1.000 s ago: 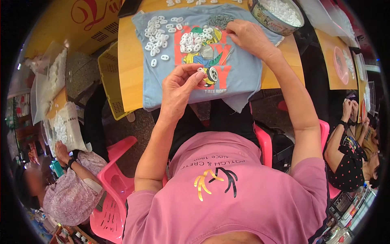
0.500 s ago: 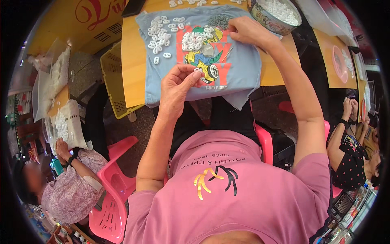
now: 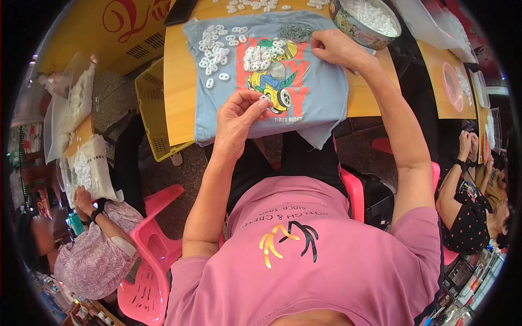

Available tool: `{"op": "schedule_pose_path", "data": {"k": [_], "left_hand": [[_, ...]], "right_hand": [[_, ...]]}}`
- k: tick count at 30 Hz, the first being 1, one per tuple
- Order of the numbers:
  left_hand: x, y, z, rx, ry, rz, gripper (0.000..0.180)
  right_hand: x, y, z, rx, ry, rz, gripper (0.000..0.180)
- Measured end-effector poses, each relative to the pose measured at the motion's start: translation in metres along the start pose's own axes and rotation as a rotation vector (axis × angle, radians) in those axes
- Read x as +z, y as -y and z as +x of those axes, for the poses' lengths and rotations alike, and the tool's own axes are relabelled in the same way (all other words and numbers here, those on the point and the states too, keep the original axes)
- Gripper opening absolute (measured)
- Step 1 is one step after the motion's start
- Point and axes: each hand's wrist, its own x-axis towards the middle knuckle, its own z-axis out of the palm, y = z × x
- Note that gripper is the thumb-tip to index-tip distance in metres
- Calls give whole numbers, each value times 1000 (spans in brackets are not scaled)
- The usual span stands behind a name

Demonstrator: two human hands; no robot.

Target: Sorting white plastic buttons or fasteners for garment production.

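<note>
My left hand pinches a small white oval plastic piece between thumb and fingers, above the near part of a blue printed T-shirt spread on the table. At the right edge of a heap of tiny grey metal parts, my right hand has its fingers curled together. Whatever those fingertips hold, if anything, is too small to make out. Loose white two-holed pieces lie on the shirt's left side. A tighter cluster of white pieces sits between them and the metal heap.
A round tin full of white pieces stands at the table's far right. More white pieces lie along the far edge, near a dark flat object. A yellow crate is left of the table. Other people work at both sides.
My right hand has shifted slightly right and nearer, beside the metal heap. The left hand stays nearly in place, still pinching the white piece.
</note>
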Motion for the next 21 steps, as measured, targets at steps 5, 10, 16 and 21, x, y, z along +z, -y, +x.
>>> {"op": "schedule_pose_path", "data": {"k": [5, 10, 16, 21], "left_hand": [[0, 0, 0, -4, 0, -2, 16], [5, -4, 1, -1, -20, -31, 18], [22, -17, 3, 32, -37, -102, 19], [31, -22, 1, 50, -2, -123, 18]], "right_hand": [[-2, 4, -8, 4, -52, 119, 19], [3, 27, -27, 126, -87, 788, 21], [18, 72, -55, 72, -182, 1237, 26], [28, 108, -66, 105, -204, 1522, 17]]}}
